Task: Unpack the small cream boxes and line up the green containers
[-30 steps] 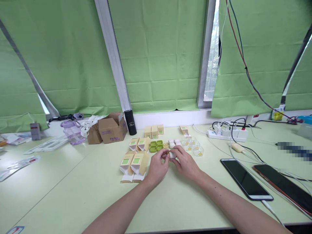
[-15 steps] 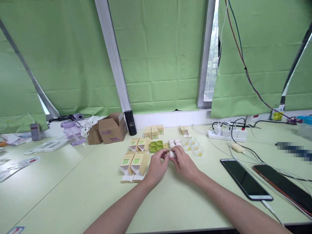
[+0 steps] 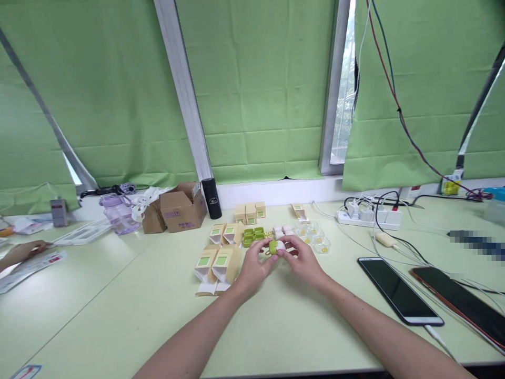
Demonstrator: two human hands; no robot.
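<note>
Between my two hands, just above the table, is a small rounded green-and-white case (image 3: 276,247) with a little ring at its left end. My left hand (image 3: 253,267) pinches the green end between thumb and fingers. On the white end, the thumb and fingers of my right hand (image 3: 306,265) are closed. Behind my hands lie green square cups (image 3: 253,236), small pale yellow pieces (image 3: 269,234) partly hidden, and white rounded pieces (image 3: 283,231). To their right stand clear cups (image 3: 314,236) with yellow spots inside. Open cartons (image 3: 226,261) rest left of my left hand.
Closed cartons (image 3: 250,213) and one open carton (image 3: 300,212) stand farther back. A cardboard box (image 3: 182,211) and black bottle (image 3: 212,199) are back left. Right are a phone (image 3: 399,289), cables and a power strip (image 3: 370,218). Another person's hand (image 3: 29,249) is far left.
The case has turned in my fingers, so its green end and ring now show. My hands have shifted slightly around it. Another person's hand has come in at the far left.
</note>
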